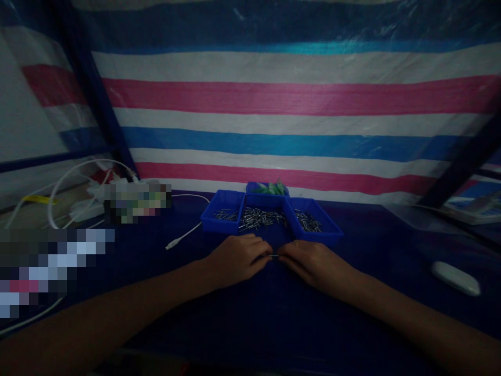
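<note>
A thin, short metal rod (274, 255) bridges the small gap between my two hands, low over the blue table. My left hand (240, 257) pinches its left end with the fingers closed. At the other end, the closed fingers of my right hand (313, 261) grip it. The rod's exact kind is too small and dark to make out. Just beyond my hands lies a loose pile of slim metal rods (260, 216). Blue bins flank it: a left bin (221, 225) with some rods inside and a right bin (326, 236) holding more small metal pieces.
Behind the pile, a third blue bin (266, 197) contains green items (277, 187). A white cable (178, 242) ends on the table at left. A white rounded case (456, 278) lies at right. A striped plastic sheet (274, 96) hangs across the back.
</note>
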Motion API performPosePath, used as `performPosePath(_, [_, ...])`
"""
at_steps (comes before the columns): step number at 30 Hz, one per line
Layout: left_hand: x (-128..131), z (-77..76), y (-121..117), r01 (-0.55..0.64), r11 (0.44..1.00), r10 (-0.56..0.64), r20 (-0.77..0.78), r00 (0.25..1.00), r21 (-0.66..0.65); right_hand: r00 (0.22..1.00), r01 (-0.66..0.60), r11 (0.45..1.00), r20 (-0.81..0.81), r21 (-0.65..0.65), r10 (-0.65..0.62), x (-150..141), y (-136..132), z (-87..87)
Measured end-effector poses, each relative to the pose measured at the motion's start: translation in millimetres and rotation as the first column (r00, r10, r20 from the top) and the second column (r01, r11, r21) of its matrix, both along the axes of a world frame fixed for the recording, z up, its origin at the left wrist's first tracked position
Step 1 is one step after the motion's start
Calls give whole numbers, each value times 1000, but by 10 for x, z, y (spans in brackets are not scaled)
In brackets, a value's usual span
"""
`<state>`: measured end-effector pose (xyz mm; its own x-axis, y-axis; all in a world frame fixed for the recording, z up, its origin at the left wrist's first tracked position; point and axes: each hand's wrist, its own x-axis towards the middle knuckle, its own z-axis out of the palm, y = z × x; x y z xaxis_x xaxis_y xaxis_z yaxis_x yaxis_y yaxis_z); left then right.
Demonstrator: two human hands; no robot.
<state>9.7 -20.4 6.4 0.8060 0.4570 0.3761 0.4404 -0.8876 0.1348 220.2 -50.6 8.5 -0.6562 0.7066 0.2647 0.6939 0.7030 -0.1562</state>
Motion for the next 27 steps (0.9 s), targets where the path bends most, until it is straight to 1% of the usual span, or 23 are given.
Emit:
performPosePath(5, [-21, -9, 30, -62, 998, 62, -4, 998, 18, 997, 76, 996, -24, 41, -75, 16, 22, 14])
performPosePath(9, [-36, 5, 30, -86, 994, 86, 7, 996, 72, 993, 112, 993, -26, 40, -111, 3, 12, 43])
performPosePath(12, [-36, 30, -3, -60, 991, 57, 29, 998, 122, 998, 68, 997, 12, 30, -68, -17, -2, 31])
performPosePath(16, [-21, 49, -54, 38, 982, -41, 13, 999, 186, 997, -35, 998, 76, 61, 30, -41, -8, -25])
performPosePath(18, [-15, 51, -59, 55, 977, -58, 6, 998, 207, 995, -46, 996, 88, 80, 39, -41, -3, -40])
performPosePath(21, [-18, 52, -35, -14, 981, 13, 5, 1000, 194, 997, -13, 996, 76, 91, 6, -20, 13, -23])
performPosePath(24, [-25, 34, 3, -95, 983, 101, -33, 994, 159, 999, 33, 994, 20, 102, -36, 6, 22, 22])
performPosePath(27, [-18, -16, 19, -109, 991, 115, -81, 990, 83, 999, 11, 992, -40, 129, -6, 5, 4, 57])
